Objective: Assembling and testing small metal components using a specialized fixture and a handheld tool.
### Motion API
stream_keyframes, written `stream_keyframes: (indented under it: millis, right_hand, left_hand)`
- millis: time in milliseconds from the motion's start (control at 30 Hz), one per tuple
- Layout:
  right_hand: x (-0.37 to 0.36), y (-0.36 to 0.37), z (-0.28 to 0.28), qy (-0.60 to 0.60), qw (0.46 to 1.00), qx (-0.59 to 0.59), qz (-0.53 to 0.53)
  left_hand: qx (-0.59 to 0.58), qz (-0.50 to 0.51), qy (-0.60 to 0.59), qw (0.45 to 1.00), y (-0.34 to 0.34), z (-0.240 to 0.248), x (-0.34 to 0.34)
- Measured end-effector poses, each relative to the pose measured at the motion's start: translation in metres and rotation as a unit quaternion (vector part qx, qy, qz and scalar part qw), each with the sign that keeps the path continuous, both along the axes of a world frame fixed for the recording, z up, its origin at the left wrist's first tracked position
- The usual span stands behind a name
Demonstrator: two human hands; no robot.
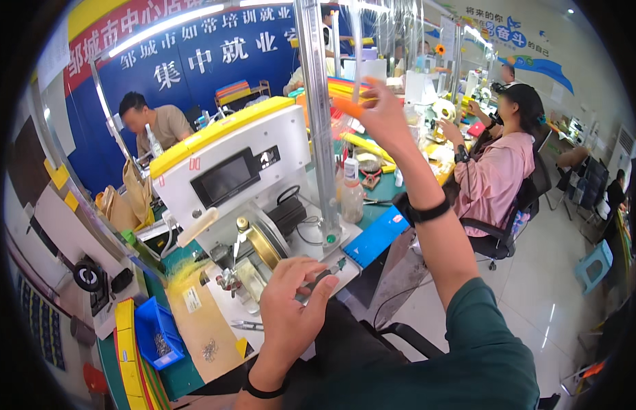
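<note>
From the head camera, the left hand (290, 301) rests low at the front of the bench, its fingers curled around a slim dark tool (322, 275) whose tip points up and right toward the base of the white machine (236, 171). The thumb lies along the tool's shaft, so the grip is closed on it. A dark band circles that wrist.

The right hand (385, 116) is raised well above the bench, arm stretched up and away, with thumb and forefinger pinched on a thin orange strip (348, 106) that sticks out to the left of the fingertips. The other fingers are loosely folded. A black wristband (427, 210) sits on the forearm.

Between the two hands stands an upright clear post (319, 123), which crosses in front of the raised strip's end and partly blocks the view behind it. The machine has a yellow top edge, a dark screen and a brass-coloured wheel (263, 242) at its lower front, just above the left hand. A tuft of yellow fibres (184, 273) lies left of the wheel. A blue bin (154, 331) of small metal parts sits at the lower left, and a blue pad (376, 236) lies right of the post. A small white bottle (351, 191) stands behind the post.

A person in a pink top (499, 174) sits at the right; another person (160, 123) sits at the far left.
</note>
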State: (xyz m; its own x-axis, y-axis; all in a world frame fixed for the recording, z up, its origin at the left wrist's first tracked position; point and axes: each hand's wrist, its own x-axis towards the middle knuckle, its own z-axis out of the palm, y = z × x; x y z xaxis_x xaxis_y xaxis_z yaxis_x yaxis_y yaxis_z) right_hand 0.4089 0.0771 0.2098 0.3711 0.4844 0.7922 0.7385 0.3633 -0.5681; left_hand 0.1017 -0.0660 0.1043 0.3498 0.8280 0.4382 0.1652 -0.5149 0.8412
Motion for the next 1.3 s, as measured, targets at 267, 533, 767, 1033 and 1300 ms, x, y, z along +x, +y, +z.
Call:
stream_keyframes:
  millis: [267,533,767,1033,1300]
  right_hand:
    - [-0.005,-0.041,0.009,0.238,0.898,-0.093,0.357]
    - [-0.009,-0.063,0.017,0.272,0.841,-0.128,0.449]
    - [-0.007,-0.079,0.025,0.282,0.823,-0.169,0.464]
    - [-0.001,-0.074,0.027,0.275,0.816,-0.197,0.468]
    - [0.021,-0.143,-0.015,-0.013,0.992,0.051,-0.116]
  left_hand:
    - [0.152,0.010,-0.064,0.986,0.051,0.099,0.002]
    - [-0.113,-0.146,-0.170,0.968,0.159,0.184,0.095]
    - [-0.239,-0.227,-0.254,0.909,0.186,0.199,0.162]
    - [-0.251,-0.251,-0.382,0.853,0.200,0.195,0.175]
    - [-0.058,-0.204,-0.426,0.880,0.088,0.111,0.080]
